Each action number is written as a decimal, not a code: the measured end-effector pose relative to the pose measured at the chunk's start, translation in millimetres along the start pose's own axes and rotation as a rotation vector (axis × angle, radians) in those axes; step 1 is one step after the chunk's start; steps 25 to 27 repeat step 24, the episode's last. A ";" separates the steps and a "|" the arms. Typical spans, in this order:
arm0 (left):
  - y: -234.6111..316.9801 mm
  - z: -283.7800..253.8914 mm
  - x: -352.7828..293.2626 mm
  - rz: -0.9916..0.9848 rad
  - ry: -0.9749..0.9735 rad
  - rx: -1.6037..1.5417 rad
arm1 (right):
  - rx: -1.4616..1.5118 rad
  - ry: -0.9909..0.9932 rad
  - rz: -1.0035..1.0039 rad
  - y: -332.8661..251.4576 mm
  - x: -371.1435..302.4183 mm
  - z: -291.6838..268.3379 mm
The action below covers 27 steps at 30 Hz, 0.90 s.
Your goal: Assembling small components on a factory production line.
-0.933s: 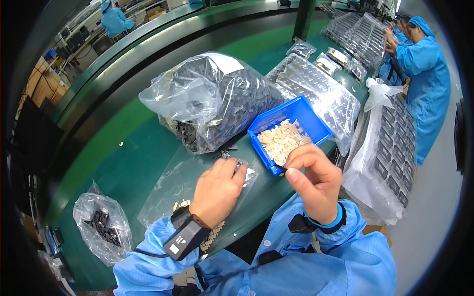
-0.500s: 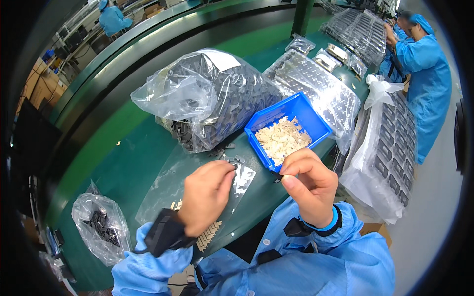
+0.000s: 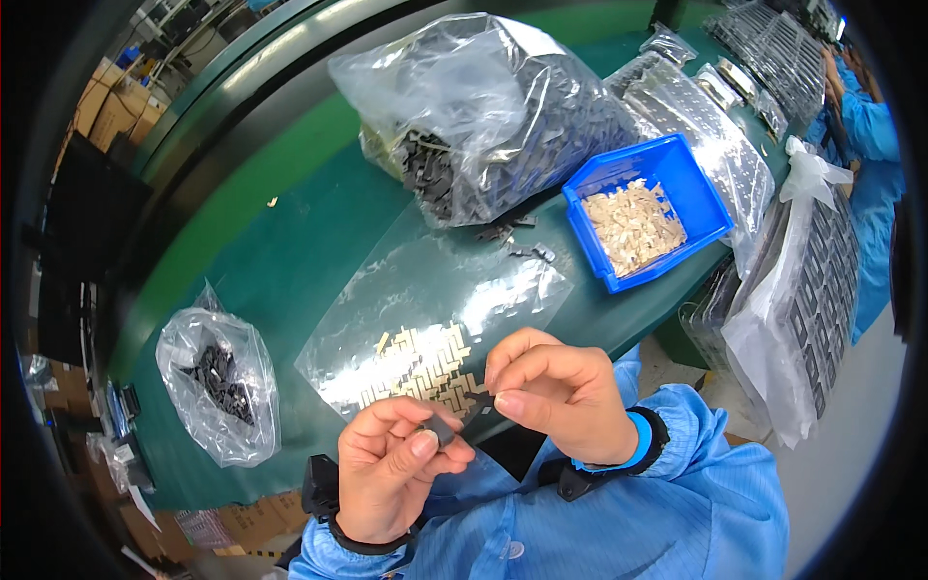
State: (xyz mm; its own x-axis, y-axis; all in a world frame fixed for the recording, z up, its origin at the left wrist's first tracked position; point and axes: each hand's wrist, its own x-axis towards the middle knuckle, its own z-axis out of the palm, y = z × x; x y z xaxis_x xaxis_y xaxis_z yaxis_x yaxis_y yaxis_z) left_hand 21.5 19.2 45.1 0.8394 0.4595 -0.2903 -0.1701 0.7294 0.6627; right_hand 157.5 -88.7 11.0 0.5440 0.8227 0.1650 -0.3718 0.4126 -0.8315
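Close to my body, my left hand (image 3: 391, 469) pinches a small dark grey plastic piece (image 3: 441, 431) between thumb and fingers. Just to its right, my right hand (image 3: 570, 396) is closed in a pinch on a small black part (image 3: 486, 398), partly hidden by the fingertips. The two pieces are apart. Beyond my hands, beige L-shaped strips (image 3: 425, 362) lie in rows on a clear plastic sheet (image 3: 353, 309). At the sheet's far edge are several loose dark pieces (image 3: 527, 253).
A blue bin (image 3: 710, 208) of beige bits stands right of the sheet. Behind is a large clear bag (image 3: 551, 116) of dark parts; a smaller bag (image 3: 261, 387) sits left. Wrapped trays (image 3: 793, 309) stand at the right. A co-worker's blue sleeve (image 3: 870, 126) shows far right.
My left hand has come back from the loose dark pieces toward my body, now with a dark grey piece. My right hand has moved down and left, away from the blue bin. The view has shifted.
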 end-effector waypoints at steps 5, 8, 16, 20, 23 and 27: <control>-16.1 -16.5 -4.0 0.036 0.109 -0.119 | 0.032 0.046 0.074 7.6 -1.7 11.8; -20.8 -14.7 -7.4 0.039 0.137 -0.111 | -0.010 0.079 0.099 11.1 -3.3 17.9; -24.2 -5.1 -8.6 0.066 0.261 -0.001 | 0.076 0.126 0.121 18.4 -6.2 21.4; -25.2 -4.7 -9.3 0.083 0.301 -0.008 | -0.078 0.076 0.040 22.6 -6.8 18.5; -28.1 -9.3 -9.9 0.124 0.257 0.029 | -0.118 0.074 0.050 23.0 -7.4 18.2; -29.4 -13.1 -10.4 0.151 0.209 0.051 | -0.156 0.072 0.039 23.7 -7.2 17.9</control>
